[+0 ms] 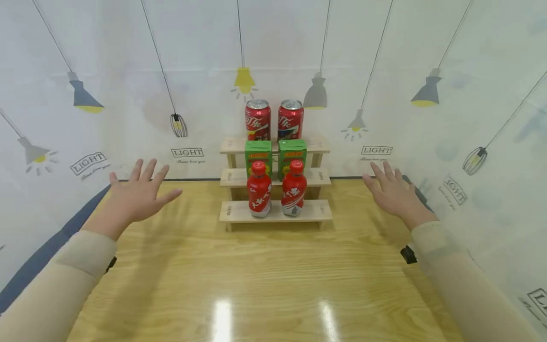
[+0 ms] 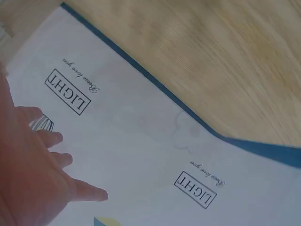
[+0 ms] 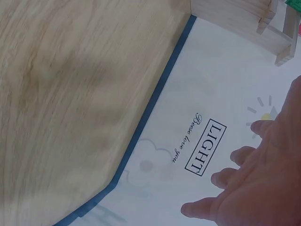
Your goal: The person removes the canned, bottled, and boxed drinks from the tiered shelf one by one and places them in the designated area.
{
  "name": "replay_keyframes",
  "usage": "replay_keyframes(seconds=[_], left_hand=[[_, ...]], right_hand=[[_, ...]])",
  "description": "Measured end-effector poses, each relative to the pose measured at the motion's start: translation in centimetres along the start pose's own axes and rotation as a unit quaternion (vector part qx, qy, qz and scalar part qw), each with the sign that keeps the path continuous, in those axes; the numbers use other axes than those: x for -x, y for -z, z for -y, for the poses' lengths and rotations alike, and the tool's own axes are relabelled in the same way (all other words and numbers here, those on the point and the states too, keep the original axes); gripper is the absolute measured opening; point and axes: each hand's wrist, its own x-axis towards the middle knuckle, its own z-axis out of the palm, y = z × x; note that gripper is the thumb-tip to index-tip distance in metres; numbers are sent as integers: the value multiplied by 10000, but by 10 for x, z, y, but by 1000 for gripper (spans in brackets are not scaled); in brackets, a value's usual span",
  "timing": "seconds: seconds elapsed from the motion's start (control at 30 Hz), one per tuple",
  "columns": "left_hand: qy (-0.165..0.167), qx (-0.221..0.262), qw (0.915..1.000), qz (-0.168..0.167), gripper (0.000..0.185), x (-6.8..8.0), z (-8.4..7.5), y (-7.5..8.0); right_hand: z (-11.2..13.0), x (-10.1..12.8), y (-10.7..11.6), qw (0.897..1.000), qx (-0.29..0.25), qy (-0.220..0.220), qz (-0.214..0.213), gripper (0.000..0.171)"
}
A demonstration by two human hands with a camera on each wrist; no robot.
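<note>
A three-step wooden rack [image 1: 316, 212] stands at the back middle of the wooden table [image 1: 265, 275]. Two red cans [image 1: 258, 119] sit on its top step, two green cartons [image 1: 258, 153] on the middle step, two red bottles [image 1: 259, 189] on the bottom step. My left hand [image 1: 138, 192] hovers open with fingers spread, left of the rack and holding nothing; the left wrist view shows its fingers [image 2: 44, 160] before the patterned wall. My right hand [image 1: 393, 190] is open too, right of the rack, with its fingers [image 3: 244, 183] straight and apart from everything.
White backdrop walls printed with lamps and "LIGHT" labels [image 1: 187, 152] enclose the table on three sides. A blue strip [image 2: 188, 113] runs where wall meets tabletop. The rack's end [image 3: 244, 19] shows in the right wrist view.
</note>
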Motion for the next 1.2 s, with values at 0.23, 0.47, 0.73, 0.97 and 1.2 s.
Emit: replay_keyframes(seconds=[0.23, 0.47, 0.73, 0.97, 1.2], left_hand=[[-210, -191, 9996, -23, 105, 23, 10, 6], [-303, -66, 9995, 15, 103, 25, 3, 3], [-705, 93, 9975, 39, 100, 16, -39, -24], [-868, 397, 9953, 136, 100, 6, -73, -54], [-816, 684, 9941, 208, 105, -9, -93, -82]], right_hand=[[-5, 3, 9, 9999, 1, -116, -15, 92], [3, 6, 18, 9999, 87, 30, -85, 91], [50, 8, 56, 9981, 272, 469, -294, 89], [102, 5, 87, 9962, 306, 794, -207, 89], [145, -12, 113, 9952, 258, 946, -83, 87]])
